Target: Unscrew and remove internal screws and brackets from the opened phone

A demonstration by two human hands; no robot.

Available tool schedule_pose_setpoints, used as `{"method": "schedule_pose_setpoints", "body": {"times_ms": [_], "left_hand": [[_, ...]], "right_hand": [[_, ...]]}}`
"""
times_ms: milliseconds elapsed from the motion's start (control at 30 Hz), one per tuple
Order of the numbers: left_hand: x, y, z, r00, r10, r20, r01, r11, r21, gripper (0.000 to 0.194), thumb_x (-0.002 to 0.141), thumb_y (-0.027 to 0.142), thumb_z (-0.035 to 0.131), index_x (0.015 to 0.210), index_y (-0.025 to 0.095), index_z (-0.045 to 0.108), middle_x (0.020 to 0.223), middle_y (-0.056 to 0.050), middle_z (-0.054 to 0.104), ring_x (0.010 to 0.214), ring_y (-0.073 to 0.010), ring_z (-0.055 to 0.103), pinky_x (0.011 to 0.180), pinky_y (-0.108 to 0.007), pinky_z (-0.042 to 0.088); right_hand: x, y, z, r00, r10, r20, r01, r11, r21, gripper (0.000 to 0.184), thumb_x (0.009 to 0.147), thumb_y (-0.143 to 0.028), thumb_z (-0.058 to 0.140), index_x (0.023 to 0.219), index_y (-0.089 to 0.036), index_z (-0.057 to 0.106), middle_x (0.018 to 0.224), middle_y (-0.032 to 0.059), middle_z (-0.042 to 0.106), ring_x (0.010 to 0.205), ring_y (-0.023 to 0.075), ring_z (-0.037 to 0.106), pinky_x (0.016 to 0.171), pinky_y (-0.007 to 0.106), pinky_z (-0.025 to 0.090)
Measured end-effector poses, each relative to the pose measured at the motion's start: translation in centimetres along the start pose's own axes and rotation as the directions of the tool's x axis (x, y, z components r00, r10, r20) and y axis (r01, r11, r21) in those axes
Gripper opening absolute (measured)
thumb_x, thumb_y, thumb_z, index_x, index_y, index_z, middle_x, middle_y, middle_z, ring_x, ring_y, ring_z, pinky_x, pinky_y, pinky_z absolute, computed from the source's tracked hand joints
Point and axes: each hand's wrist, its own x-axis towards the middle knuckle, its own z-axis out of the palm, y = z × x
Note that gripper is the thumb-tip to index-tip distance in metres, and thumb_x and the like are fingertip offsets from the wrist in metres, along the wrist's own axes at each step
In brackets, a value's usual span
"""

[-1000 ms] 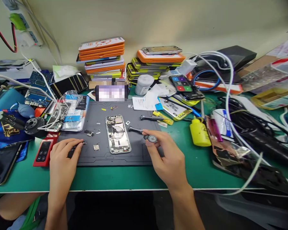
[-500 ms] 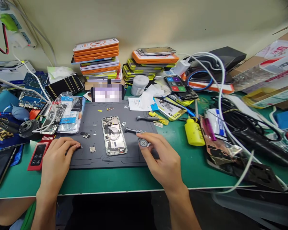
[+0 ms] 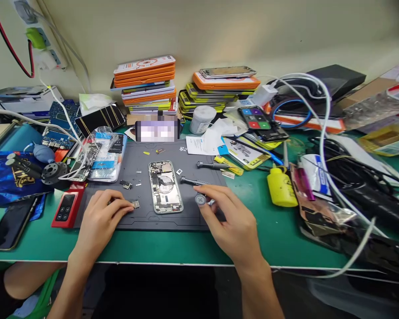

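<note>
One phone (image 3: 166, 187), left hand (image 3: 99, 215) apart, bare mat (image 3: 144, 206) between

L hand (image 3: 99, 216) fingertips at sm. metal part (image 3: 136, 204); R hand (image 3: 234, 221) grips screwdriver (image 3: 200, 199); open phone (image 3: 165, 187) btwn., on mat (image 3: 193, 217).

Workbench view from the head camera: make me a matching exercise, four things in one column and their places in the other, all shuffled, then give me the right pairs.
Things
1. Opened phone
2. Yellow bottle
3. Red device
4. White tub

Places
A. To the right of the right hand
B. Beyond the far edge of the dark mat
C. To the left of the left hand
D. Lying on the dark mat, between the hands

Right pairs: 1-D, 2-A, 3-C, 4-B
</note>
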Motion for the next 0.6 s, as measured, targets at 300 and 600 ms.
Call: {"method": "schedule_pose_setpoints", "body": {"times_ms": [300,600], "left_hand": [[-0.7,-0.6,0.0,0.999,-0.053,0.007,0.053,0.998,-0.031,0.019,0.110,0.032,0.064,0.101,0.025,0.079,0.105,-0.004,0.071,0.098,-0.0225,0.062,0.092,-0.039,0.049],[-0.4,1.3,-0.4,0.991,0.110,-0.076,-0.106,0.993,0.047,0.010,0.107,0.020,0.068,0.103,0.024,0.076,0.104,-0.005,0.076,0.093,-0.0209,0.067,0.087,-0.036,0.051]], "right_hand": [[0.2,-0.1,0.0,1.000,-0.010,0.028,0.010,1.000,-0.007,0.023,0.107,-0.017,0.063,0.127,-0.025,0.072,0.119,0.0077,0.078,0.097,0.0184,0.078,0.065,0.025,0.062],[-0.2,0.3,0.0,0.998,-0.016,0.062,0.017,1.000,-0.013,0.025,0.107,-0.019,0.065,0.129,-0.026,0.072,0.122,0.0083,0.078,0.109,0.0229,0.078,0.077,0.031,0.066]]}}
